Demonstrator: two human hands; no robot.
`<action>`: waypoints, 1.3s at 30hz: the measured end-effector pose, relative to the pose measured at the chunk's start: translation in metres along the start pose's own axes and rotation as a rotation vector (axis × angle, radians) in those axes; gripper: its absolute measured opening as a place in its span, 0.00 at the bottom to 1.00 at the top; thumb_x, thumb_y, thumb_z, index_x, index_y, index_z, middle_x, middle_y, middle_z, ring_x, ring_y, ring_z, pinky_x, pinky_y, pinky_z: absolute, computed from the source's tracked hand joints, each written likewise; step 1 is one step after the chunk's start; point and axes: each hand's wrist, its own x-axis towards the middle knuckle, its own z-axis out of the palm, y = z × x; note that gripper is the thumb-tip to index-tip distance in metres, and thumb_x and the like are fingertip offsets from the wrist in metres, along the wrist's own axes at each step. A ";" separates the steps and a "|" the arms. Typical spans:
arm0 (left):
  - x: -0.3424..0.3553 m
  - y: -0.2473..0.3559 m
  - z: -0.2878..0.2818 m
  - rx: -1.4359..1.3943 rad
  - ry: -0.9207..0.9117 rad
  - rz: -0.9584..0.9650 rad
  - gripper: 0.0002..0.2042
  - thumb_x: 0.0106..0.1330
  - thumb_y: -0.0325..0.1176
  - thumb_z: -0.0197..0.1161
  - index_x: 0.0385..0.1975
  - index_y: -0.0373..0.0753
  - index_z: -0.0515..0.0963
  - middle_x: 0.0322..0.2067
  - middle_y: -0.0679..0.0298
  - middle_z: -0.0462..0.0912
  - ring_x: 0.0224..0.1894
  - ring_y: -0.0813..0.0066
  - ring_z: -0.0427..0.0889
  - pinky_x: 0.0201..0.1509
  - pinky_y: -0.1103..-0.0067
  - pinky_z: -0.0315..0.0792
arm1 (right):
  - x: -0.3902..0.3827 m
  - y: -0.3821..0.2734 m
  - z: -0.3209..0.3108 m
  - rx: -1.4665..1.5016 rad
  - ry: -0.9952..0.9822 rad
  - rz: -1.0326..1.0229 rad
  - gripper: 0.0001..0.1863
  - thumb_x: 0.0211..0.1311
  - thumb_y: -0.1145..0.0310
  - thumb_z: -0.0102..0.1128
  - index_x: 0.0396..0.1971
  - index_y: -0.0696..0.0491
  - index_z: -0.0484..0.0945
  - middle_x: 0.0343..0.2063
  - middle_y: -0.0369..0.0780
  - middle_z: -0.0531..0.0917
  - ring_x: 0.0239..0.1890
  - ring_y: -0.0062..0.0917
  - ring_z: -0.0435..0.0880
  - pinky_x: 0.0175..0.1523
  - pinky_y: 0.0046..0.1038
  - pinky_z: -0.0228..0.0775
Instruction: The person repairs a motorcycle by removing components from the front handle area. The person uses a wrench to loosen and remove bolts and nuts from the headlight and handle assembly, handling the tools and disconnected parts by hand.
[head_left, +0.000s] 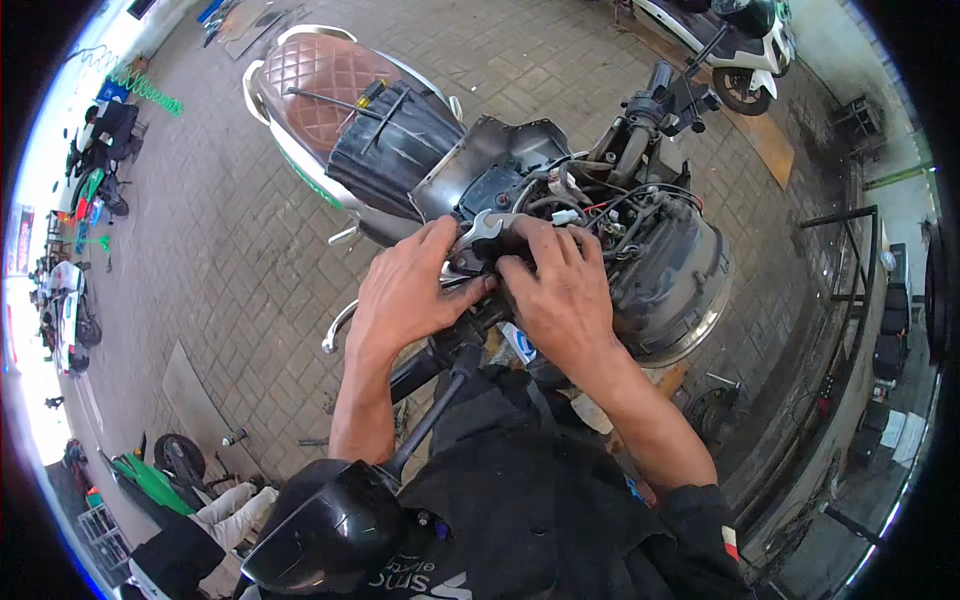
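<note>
Head view: left hand (408, 285) and right hand (563, 295) curl by a wrench (481, 230), grip unclear; scooter (515, 150) houses wires (622, 215).

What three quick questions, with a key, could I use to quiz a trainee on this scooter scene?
1. What colour is the quilted seat?
2. True or false: the open end of a wrench shows between the left hand and the right hand.
3. Which is nearer the right hand: (a) the seat or (b) the rounded dark housing?

Key: 1. Brown. 2. True. 3. b.
</note>
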 end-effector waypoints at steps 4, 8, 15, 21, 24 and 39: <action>-0.001 -0.004 0.000 -0.052 0.016 0.036 0.28 0.52 0.47 0.76 0.46 0.39 0.71 0.40 0.53 0.81 0.45 0.46 0.81 0.44 0.59 0.73 | 0.000 -0.001 -0.006 -0.023 -0.019 -0.045 0.07 0.54 0.68 0.59 0.32 0.52 0.82 0.51 0.39 0.76 0.51 0.30 0.76 0.62 0.44 0.61; -0.001 0.000 0.000 -0.041 0.023 -0.010 0.29 0.49 0.45 0.78 0.47 0.39 0.71 0.41 0.54 0.81 0.47 0.46 0.81 0.45 0.59 0.73 | -0.002 -0.001 -0.007 -0.081 -0.023 -0.082 0.09 0.55 0.67 0.59 0.34 0.53 0.82 0.50 0.38 0.76 0.53 0.29 0.75 0.64 0.46 0.58; 0.000 -0.003 -0.001 -0.093 0.005 0.016 0.27 0.51 0.45 0.76 0.45 0.39 0.72 0.41 0.53 0.82 0.46 0.46 0.81 0.45 0.59 0.73 | -0.004 -0.002 -0.004 -0.113 -0.037 -0.072 0.08 0.56 0.67 0.58 0.35 0.50 0.81 0.49 0.37 0.76 0.51 0.28 0.76 0.64 0.44 0.59; -0.001 -0.001 -0.002 -0.060 0.034 0.033 0.24 0.55 0.46 0.73 0.44 0.38 0.73 0.38 0.53 0.83 0.45 0.47 0.82 0.44 0.60 0.74 | 0.000 0.000 -0.006 -0.014 -0.012 -0.031 0.08 0.57 0.67 0.58 0.36 0.50 0.80 0.49 0.37 0.78 0.48 0.29 0.78 0.58 0.40 0.63; -0.002 -0.002 -0.003 -0.063 0.040 0.048 0.24 0.55 0.46 0.73 0.44 0.38 0.74 0.38 0.53 0.83 0.44 0.47 0.82 0.44 0.60 0.74 | 0.003 0.000 -0.008 0.024 -0.011 -0.005 0.07 0.56 0.68 0.58 0.35 0.51 0.80 0.50 0.38 0.78 0.47 0.30 0.78 0.57 0.38 0.64; -0.001 -0.005 -0.001 -0.155 0.013 0.014 0.31 0.45 0.40 0.80 0.47 0.33 0.74 0.40 0.47 0.82 0.46 0.42 0.80 0.47 0.61 0.74 | -0.004 0.003 -0.004 -0.028 -0.009 -0.050 0.09 0.53 0.69 0.60 0.35 0.52 0.82 0.50 0.38 0.77 0.49 0.31 0.77 0.59 0.42 0.64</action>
